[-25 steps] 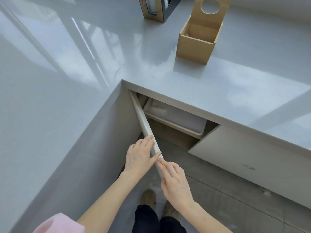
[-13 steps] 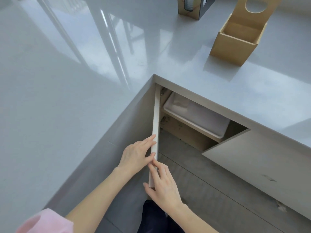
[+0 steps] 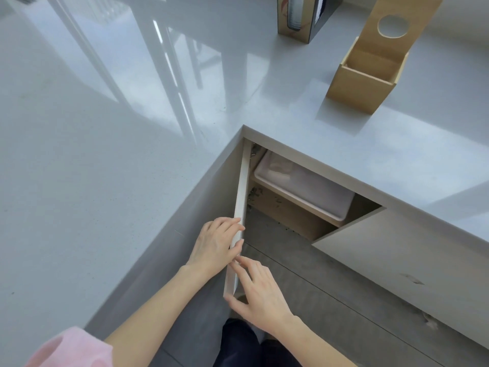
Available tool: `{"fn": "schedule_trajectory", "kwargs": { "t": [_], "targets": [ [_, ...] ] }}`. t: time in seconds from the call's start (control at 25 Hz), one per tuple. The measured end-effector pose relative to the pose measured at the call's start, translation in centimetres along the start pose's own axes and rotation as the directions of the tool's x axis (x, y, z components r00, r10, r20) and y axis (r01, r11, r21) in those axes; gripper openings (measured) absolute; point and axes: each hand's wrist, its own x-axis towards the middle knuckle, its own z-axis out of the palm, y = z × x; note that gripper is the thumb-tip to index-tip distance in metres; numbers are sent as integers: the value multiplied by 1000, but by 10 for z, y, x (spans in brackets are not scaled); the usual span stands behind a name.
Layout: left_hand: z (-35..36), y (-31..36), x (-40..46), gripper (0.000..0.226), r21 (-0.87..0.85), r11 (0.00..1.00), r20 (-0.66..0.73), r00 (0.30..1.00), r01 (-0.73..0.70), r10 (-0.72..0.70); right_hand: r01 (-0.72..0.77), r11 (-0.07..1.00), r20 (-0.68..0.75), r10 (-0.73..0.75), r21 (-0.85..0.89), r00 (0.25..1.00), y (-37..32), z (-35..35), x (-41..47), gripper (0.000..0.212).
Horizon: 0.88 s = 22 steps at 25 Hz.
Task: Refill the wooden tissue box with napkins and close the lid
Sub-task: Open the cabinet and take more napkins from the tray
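The wooden tissue box (image 3: 362, 83) stands on the grey countertop at the upper right, its lid (image 3: 397, 30) with a round hole tilted up and open; the inside looks bare. Below the counter's inner corner, a white cabinet door (image 3: 239, 215) is swung wide open. My left hand (image 3: 215, 245) grips the door's edge from the left. My right hand (image 3: 260, 290) rests with fingers spread on the door's lower right side. Inside the cabinet a white plastic bin (image 3: 304, 189) sits on a wooden shelf. No napkins show clearly.
The L-shaped grey glossy countertop (image 3: 119, 168) fills the left and top. A dark box with a clear window (image 3: 301, 19) stands at the back edge. A second cabinet door (image 3: 383, 247) is shut at the right. Grey floor and my dark trousers lie below.
The cabinet door has swung further open to the left, toward the side panel. Both hands stayed on its edge and followed it; the view shifted left.
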Motion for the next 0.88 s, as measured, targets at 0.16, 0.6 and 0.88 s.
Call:
{"fn": "schedule_trajectory", "kwargs": {
  "t": [0.16, 0.6, 0.88],
  "targets": [
    [-10, 11, 13, 36, 64, 997, 3, 999, -50, 50, -167, 984, 72, 171, -59, 983, 16, -22, -2, 52],
    [8, 57, 60, 57, 94, 996, 221, 975, -7, -14, -460, 883, 30, 464, -89, 885, 75, -68, 17, 66],
    [25, 78, 82, 59, 188, 981, 310, 946, 40, -98, -433, 892, 77, 445, -132, 892, 121, -83, 18, 67]
  ]
}}
